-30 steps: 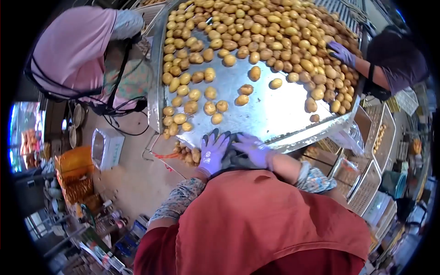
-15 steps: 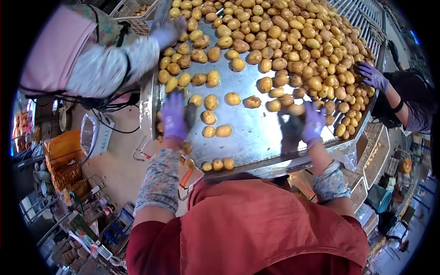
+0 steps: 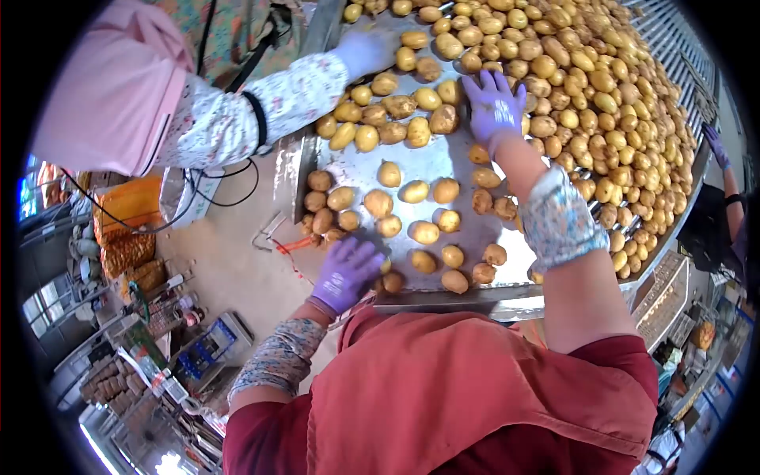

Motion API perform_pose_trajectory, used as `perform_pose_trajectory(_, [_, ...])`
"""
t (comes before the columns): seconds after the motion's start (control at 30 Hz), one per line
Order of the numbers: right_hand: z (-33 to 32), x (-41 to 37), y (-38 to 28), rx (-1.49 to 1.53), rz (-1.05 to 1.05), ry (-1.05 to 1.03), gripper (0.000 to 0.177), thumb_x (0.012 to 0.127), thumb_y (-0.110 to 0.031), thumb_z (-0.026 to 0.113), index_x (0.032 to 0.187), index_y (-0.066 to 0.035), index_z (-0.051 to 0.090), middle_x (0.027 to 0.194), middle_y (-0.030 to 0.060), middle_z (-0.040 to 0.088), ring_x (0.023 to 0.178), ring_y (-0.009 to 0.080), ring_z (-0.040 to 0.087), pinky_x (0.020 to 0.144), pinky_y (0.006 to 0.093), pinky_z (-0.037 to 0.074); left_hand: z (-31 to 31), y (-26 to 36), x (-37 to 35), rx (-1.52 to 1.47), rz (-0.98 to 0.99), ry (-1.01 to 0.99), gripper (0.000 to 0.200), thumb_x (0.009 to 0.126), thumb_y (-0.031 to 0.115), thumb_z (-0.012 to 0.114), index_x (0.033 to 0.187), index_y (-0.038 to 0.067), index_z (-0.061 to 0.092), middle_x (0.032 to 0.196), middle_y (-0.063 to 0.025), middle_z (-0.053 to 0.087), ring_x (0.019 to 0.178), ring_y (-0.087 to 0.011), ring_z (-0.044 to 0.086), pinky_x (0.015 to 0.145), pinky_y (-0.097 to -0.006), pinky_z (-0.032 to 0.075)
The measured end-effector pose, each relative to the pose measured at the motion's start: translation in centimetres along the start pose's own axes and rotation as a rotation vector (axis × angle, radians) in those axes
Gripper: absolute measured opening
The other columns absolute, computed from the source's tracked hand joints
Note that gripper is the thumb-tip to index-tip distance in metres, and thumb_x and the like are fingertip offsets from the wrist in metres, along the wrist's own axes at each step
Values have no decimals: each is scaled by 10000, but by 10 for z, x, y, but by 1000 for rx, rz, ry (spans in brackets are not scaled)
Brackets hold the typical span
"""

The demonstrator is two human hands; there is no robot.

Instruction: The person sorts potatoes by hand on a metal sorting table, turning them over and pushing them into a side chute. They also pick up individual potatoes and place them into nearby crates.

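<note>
My right hand point(image 3: 497, 107), in a purple glove, reaches to the left edge of a big heap of potatoes point(image 3: 606, 103). Its fingers are spread and lie against the potatoes there. At the near left corner of the metal sorting table point(image 3: 340, 165), my left hand point(image 3: 346, 275) is open in a matching glove, fingers a little apart. Beside its fingertips are a few potatoes, partly covered by the hand. Loose potatoes point(image 3: 414, 191) lie scattered on the metal between my two hands. A small cluster of brownish potatoes point(image 3: 321, 202) sits along the left rim.
At the left, a person in pink reaches a gloved hand point(image 3: 366, 52) over the potatoes. Another person's gloved hand point(image 3: 716, 146) is at the far right rim. A crate point(image 3: 663, 297) stands below the table's right side. An orange sack point(image 3: 127, 207) stands on the floor at left.
My right hand has moved forward and left to the heap's edge. My left hand has come back toward the near left corner. More loose potatoes lie on the near part of the table.
</note>
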State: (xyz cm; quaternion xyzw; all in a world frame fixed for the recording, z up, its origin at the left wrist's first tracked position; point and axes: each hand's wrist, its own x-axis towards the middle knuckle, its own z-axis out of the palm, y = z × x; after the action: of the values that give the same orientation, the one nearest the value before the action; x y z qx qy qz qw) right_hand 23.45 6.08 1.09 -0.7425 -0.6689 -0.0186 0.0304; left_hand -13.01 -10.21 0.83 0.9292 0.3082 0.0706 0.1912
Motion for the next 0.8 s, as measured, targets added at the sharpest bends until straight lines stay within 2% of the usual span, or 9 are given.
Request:
perform_pose_trajectory(0.13, [4,-85,-1,110,-284,-136,479,871,-201,517,1344,-120,505,1367,117,511,1300,327,449,1118,514,287,-26,13,38,-66,-212,185,536,754,220,718,1247,70,573,1301,-147,537,1190,-415,473,1016,-549,354])
perform_pose_trajectory(0.2, [-17,-125,12,160,-459,-287,577,828,-270,615,1374,-136,486,1374,175,493,1320,376,424,1106,516,303,-10,34,43,-148,-41,-14,420,863,194,578,1278,126,578,1332,-132,543,1244,-392,468,1059,-525,340])
perform_pose_trajectory(0.3, [-38,-162,61,-2,-323,-240,555,858,-325,625,1369,-154,494,1365,210,495,1284,410,450,1076,531,330,31,44,20,-194,51,-93,438,879,184,531,1315,205,573,1386,-41,544,1280,-325,501,1100,-512,340])
perform_pose_trajectory(0.4, [-43,-212,115,-16,-18,-93,580,852,-363,659,1369,-154,498,1305,220,523,1220,427,489,1027,526,378,26,12,0,-72,14,-79,389,852,132,541,1235,129,608,1313,-117,575,1212,-318,538,1027,-491,403])
perform_pose_trajectory(0.47, [-12,-268,138,544,192,-142,688,841,-330,696,1418,-67,428,1393,288,442,1263,463,444,1041,502,398,1,7,-1,-58,-56,72,399,807,113,578,1204,87,611,1262,-155,580,1161,-333,550,982,-491,419])
perform_pose_trajectory(0.53, [-13,-293,67,320,354,-68,713,831,-273,706,1427,-27,404,1412,334,396,1270,495,426,1047,509,397,-6,38,25,-64,-78,200,415,766,87,597,1181,79,611,1212,-146,580,1102,-355,543,928,-491,427])
perform_pose_trajectory(0.6, [-24,-297,13,337,242,-50,719,863,-198,707,1450,3,345,1415,331,379,1269,481,439,1049,482,391,54,57,40,-256,132,280,395,807,135,614,1196,71,597,1244,-167,574,1189,-367,511,981,-520,400])
perform_pose_trajectory(0.67, [-31,-292,-5,515,-108,-114,650,824,-194,677,1397,-9,431,1398,352,395,1249,507,440,1041,522,391,56,96,53,-148,110,-32,449,851,187,566,1300,184,569,1394,-62,513,1322,-310,443,1108,-498,314])
perform_pose_trajectory(0.8, [-73,-279,18,248,-75,-102,482,822,-68,665,1276,20,528,1252,246,552,1087,403,587,896,456,492,34,44,16,-38,107,-150,550,820,202,613,1363,209,528,1456,-51,464,1367,-281,403,1138,-519,271])
